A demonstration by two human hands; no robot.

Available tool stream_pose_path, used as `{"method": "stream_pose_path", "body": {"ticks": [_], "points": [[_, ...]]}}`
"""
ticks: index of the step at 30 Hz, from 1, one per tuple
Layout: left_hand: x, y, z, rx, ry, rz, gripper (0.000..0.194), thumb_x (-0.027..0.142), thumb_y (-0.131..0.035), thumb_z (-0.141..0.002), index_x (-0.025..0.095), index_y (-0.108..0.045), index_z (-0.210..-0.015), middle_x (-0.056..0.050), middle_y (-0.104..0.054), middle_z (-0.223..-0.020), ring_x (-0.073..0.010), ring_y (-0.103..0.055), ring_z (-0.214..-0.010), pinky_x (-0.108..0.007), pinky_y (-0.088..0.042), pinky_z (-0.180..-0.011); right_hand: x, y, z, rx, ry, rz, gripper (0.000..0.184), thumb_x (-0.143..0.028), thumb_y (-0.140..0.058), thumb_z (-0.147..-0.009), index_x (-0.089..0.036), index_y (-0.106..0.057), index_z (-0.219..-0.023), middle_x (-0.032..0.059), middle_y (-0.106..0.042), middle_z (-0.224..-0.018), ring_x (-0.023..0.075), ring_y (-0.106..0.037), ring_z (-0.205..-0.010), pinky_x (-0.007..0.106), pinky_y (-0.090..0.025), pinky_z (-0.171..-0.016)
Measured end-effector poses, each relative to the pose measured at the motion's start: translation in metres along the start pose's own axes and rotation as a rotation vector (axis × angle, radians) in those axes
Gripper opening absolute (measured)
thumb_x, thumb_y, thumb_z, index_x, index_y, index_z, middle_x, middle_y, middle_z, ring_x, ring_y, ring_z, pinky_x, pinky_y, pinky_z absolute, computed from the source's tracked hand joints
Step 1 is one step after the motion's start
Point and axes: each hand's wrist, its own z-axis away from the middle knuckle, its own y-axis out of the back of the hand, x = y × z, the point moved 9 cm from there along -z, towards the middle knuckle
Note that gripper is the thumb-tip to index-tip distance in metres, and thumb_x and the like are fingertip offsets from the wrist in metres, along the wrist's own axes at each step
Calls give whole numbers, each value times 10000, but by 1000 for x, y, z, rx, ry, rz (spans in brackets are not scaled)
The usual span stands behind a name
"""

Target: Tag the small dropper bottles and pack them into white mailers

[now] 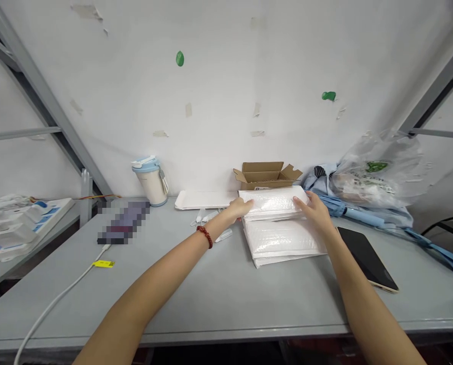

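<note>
A white bubble mailer (274,201) is held between my two hands, tilted up above the stack. My left hand (242,207) pinches its left edge, with the fingers behind it hidden. At its right end, my right hand (313,207) grips with the thumb on the front face. Below lies a stack of similar white bubble mailers (283,241) on the grey table (211,299). An opened brown cardboard box (268,175) stands just behind the held mailer. Small white tagged pieces (224,235) lie beside my left wrist.
A flat white packet (207,199) lies against the wall. To the left are a cream tumbler (150,181), a blurred-out phone-like object (123,223) and a white cable (59,299). On the right are a black-screened tablet (367,258), a folded blue umbrella (363,215) and a clear plastic bag (378,175).
</note>
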Motion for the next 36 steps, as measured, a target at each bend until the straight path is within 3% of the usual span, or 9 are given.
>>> {"method": "stream_pose_path", "body": {"ticks": [4,6,8,12,15,20,25,31,36], "points": [[4,21,-2,59,-20,-176,301,429,-495,-807,149,-557,-717,-61,-598,-661,-165,-548,-595,-247,-399,-504,1,2,0,24,14,45,704,-503,-501,-767,-52,-411,-1300,220,-566,-1172,334,-529,-1061,440,-377,-889],[8,48,-4,126,-59,-273,290,383,-464,-815,138,-581,-713,-75,-622,-705,-167,-567,-627,-246,-407,-522,-2,4,0,54,17,70,704,-491,-493,-769,-40,-402,-1302,247,-529,-1205,371,-486,-1095,498,-341,-897],[9,84,-3,185,-106,-390,202,307,-538,-753,135,-612,-677,-79,-643,-713,-183,-580,-696,-250,-421,-580,-9,7,3,103,43,101,683,-498,-475,-779,-56,-409,-1296,253,-485,-1248,398,-425,-1139,543,-309,-892],[0,154,6,264,-185,-613,88,182,-614,-610,166,-669,-677,-65,-683,-761,-213,-587,-813,-262,-428,-706,-51,10,21,219,279,200,577,-498,-413,-833,-102,-449,-1251,224,-509,-1208,373,-429,-1116,525,-338,-850],[-17,180,13,250,-212,-733,143,185,-645,-570,179,-695,-704,-64,-702,-792,-229,-606,-778,-276,-437,-697,-87,-1,42,218,460,230,491,-463,-389,-870,-134,-460,-1227,193,-518,-1202,337,-451,-1100,481,-362,-837],[-32,182,16,260,-304,-881,148,199,-567,-687,175,-708,-725,-93,-701,-827,-250,-602,-851,-299,-428,-758,-126,-25,75,119,653,254,399,-408,-384,-900,-159,-470,-1200,166,-536,-1184,295,-476,-1095,434,-371,-843],[-38,173,19,280,-387,-967,179,196,-513,-762,177,-687,-719,-95,-673,-851,-236,-591,-867,-290,-423,-767,-134,-31,86,99,697,247,368,-391,-399,-902,-163,-479,-1179,158,-552,-1167,289,-485,-1093,424,-369,-836],[-54,172,35,442,-424,-936,208,163,-418,-830,159,-625,-841,-107,-615,-961,-225,-594,-812,-310,-431,-704,-134,-32,88,58,690,169,355,-390,-422,-892,-197,-476,-1186,141,-565,-1149,286,-497,-1096,432,-370,-866],[-52,181,46,614,-480,-820,175,150,-395,-831,153,-558,-891,-98,-586,-954,-202,-582,-784,-323,-445,-745,-135,-41,93,0,700,182,373,-377,-415,-893,-206,-457,-1222,142,-561,-1159,287,-491,-1110,433,-381,-870]]}}
